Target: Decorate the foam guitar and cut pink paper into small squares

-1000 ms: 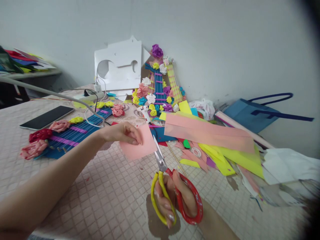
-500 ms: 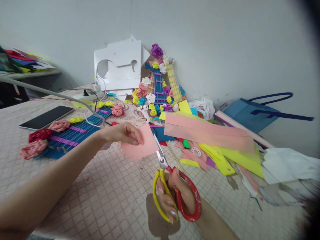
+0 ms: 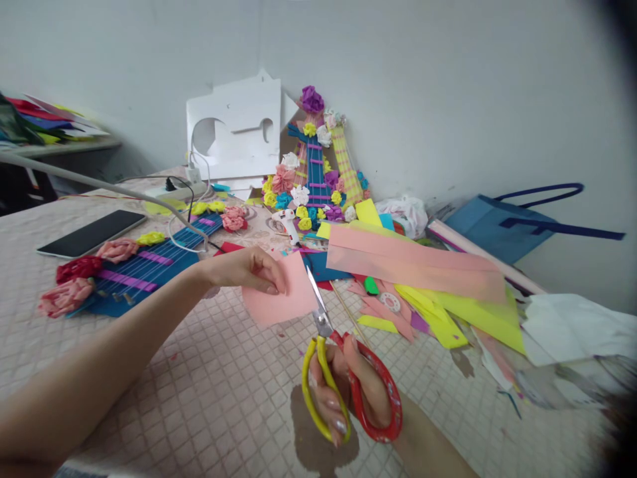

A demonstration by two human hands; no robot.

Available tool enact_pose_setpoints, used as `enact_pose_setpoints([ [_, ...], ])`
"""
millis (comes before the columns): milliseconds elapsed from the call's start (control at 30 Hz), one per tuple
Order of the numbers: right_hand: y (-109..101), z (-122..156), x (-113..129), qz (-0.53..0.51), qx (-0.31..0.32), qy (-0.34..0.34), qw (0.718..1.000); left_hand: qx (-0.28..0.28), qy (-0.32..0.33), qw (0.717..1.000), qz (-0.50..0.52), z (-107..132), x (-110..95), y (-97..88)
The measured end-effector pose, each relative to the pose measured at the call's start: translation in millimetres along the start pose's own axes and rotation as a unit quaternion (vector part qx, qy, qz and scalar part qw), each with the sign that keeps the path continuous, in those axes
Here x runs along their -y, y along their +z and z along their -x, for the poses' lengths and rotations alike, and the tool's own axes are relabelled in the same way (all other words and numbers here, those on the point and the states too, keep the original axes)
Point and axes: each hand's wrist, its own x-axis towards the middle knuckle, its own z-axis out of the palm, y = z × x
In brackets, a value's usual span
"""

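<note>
My left hand [image 3: 246, 269] pinches a small pink paper square [image 3: 286, 292] and holds it above the table. In my right hand [image 3: 343, 392] are scissors [image 3: 348, 378] with one yellow and one red handle loop, my fingers through both loops. Their blades [image 3: 316, 295] point up and away, lying against the right edge of the pink square.
Pink and yellow paper strips [image 3: 418, 265] lie to the right. Paper-flower crafts [image 3: 318, 172] lean on the wall, and a blue woven mat with roses [image 3: 139, 265] lies at left beside a phone [image 3: 92, 232]. A glue gun [image 3: 288, 222], a blue bag [image 3: 507, 226] and white paper [image 3: 572, 328] lie around.
The scissors and the pink square have shifted slightly; the blades sit a little further along the paper's right edge. Both hands keep their grips.
</note>
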Motion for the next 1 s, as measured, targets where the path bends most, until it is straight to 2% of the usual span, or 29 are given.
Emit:
enact_pose_setpoints([
  [600,-1.3,-0.4,-1.8,-0.015,-0.022,-0.006,1.000,0.005,-0.007,1.000,0.000,0.8,6.8,-3.1],
  [733,-1.5,-0.2,-1.4,-0.018,0.001,-0.004,1.000,0.010,-0.006,1.000,-0.009,-0.6,4.2,0.4],
  [1000,-2.8,-0.3,-1.2,-0.014,-0.003,-0.013,1.000,0.012,-0.004,1.000,0.003,-3.5,-1.1,10.6],
])
